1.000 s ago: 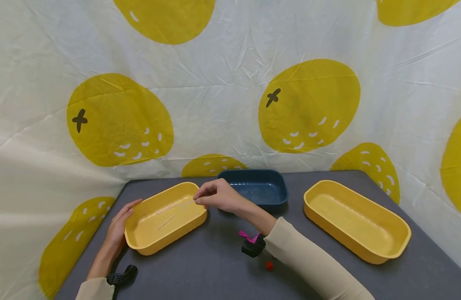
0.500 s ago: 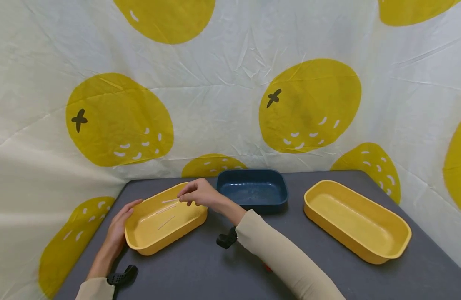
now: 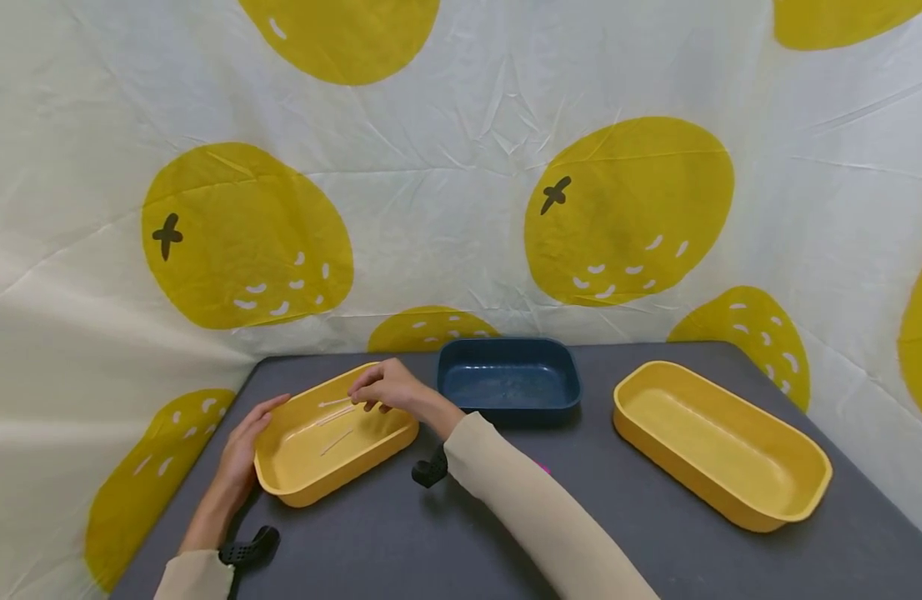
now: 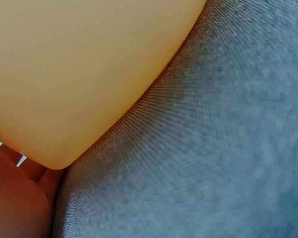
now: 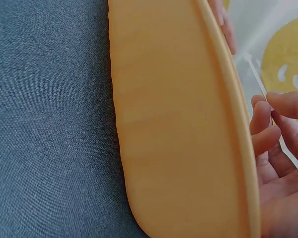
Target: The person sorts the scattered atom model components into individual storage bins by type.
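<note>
My right hand (image 3: 386, 387) pinches a white cotton swab (image 3: 333, 403) between thumb and fingertips, above the left yellow tray (image 3: 303, 493). Its pale bulb-shaped tip shows in the right wrist view, where the fingers (image 5: 283, 124) are just past the tray's rim. Two more thin sticks, which look like swabs, lie on the tray floor; the nearer stick (image 3: 337, 442) lies slanted. My left hand (image 3: 239, 450) rests with fairly straight fingers against the left end of that tray. Seen from the left wrist, the palm (image 4: 15, 193) is at the tray's outer wall (image 4: 79, 74).
A dark blue tray (image 3: 509, 415) stands at the back middle of the grey table (image 3: 401, 550). Another yellow tray (image 3: 686, 467) stands at the right. A small bit of pink (image 3: 542, 468) shows beyond the right sleeve. A fruit-patterned curtain (image 3: 446, 233) hangs behind.
My right hand has moved left over the yellow tray with the swab, and the right forearm now covers a small red thing on the table. The left hand stays at the tray.
</note>
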Demonstrator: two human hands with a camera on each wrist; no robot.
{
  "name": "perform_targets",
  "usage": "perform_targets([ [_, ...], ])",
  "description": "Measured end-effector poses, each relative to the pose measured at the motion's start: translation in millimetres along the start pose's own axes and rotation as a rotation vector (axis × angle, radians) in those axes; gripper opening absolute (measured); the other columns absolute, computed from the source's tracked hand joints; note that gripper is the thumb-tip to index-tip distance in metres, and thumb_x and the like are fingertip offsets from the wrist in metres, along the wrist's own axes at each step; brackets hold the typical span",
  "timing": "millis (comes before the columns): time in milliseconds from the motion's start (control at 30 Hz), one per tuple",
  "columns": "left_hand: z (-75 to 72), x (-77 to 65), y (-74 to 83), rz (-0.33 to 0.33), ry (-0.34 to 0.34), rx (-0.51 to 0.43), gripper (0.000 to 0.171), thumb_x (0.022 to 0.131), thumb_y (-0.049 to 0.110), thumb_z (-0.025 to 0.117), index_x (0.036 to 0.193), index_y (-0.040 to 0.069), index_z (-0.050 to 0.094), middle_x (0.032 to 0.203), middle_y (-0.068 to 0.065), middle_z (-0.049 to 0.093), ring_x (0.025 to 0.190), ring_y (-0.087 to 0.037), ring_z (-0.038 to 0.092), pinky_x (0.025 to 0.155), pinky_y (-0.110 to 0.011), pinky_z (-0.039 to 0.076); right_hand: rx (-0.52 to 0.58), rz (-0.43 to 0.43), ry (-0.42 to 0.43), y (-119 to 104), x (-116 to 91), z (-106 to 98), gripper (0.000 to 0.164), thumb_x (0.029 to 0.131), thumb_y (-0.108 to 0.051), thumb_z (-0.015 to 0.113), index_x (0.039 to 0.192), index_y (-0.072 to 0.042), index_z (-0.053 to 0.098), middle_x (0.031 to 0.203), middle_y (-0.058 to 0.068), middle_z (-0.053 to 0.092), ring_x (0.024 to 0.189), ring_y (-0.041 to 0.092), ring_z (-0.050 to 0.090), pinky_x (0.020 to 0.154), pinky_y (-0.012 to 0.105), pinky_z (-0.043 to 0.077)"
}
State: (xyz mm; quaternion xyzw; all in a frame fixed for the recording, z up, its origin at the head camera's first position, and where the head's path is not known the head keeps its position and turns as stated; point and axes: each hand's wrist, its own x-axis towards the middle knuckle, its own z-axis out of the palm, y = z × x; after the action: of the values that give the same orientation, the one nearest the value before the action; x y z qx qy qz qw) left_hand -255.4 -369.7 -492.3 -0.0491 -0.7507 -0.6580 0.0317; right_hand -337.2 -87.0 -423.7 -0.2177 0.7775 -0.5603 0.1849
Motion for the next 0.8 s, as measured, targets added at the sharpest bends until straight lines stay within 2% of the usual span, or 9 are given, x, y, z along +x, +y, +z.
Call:
perform_targets([
  [167,1.3,-0.8,-1.8,0.002,0.007,-0.004,0.058,0.114,0.039,0.033,0.159,0.002,0.036,0.154,0.002,0.044,0.126,0.01,0.052,0.099,-0.009,0.047,0.004,0.023,-0.013,4,8,5,0.016,0.095,-0.015,0.074,0.106,-0.006,0.081,0.1,0.0,0.075,0.094,0.032,0.073,0.08,0.049,0.058],
  [300,0.7,-0.5,-2.2,0.006,0.018,0.007,0.057,0.114,0.039,0.033,0.159,0.003,0.037,0.155,0.001,0.044,0.126,0.011,0.052,0.099,-0.008,0.046,0.009,0.048,-0.009,6,15,11,0.014,0.094,-0.014,0.075,0.105,-0.006,0.081,0.099,-0.001,0.074,0.089,0.029,0.073,0.073,0.041,0.056],
  [467,1.6,0.9,-1.0,-0.005,0.022,0.005,0.056,0.114,0.037,0.032,0.159,0.004,0.037,0.156,-0.002,0.044,0.126,0.008,0.053,0.1,-0.009,0.047,-0.025,0.075,0.029,11,23,18,0.014,0.091,-0.01,0.078,0.103,-0.003,0.081,0.088,0.001,0.073,0.085,0.03,0.072,0.063,0.029,0.053],
  [633,0.4,1.6,0.0,-0.007,0.025,0.0,0.055,0.114,0.036,0.032,0.158,0.004,0.038,0.154,0.002,0.046,0.127,0.008,0.053,0.1,-0.01,0.047,-0.083,0.075,0.045,13,28,23,0.014,0.09,-0.005,0.078,0.103,-0.001,0.08,0.081,0.003,0.071,0.076,0.025,0.069,0.06,0.029,0.053],
  [800,0.5,2.9,-0.1,-0.03,0.03,0.014,0.054,0.115,0.036,0.031,0.159,0.007,0.038,0.161,-0.009,0.04,0.127,0.007,0.052,0.1,-0.01,0.046,-0.14,0.093,0.056,16,30,27,0.01,0.09,-0.002,0.077,0.099,0.001,0.08,0.073,0.005,0.068,0.057,0.015,0.055,0.051,0.023,0.045],
])
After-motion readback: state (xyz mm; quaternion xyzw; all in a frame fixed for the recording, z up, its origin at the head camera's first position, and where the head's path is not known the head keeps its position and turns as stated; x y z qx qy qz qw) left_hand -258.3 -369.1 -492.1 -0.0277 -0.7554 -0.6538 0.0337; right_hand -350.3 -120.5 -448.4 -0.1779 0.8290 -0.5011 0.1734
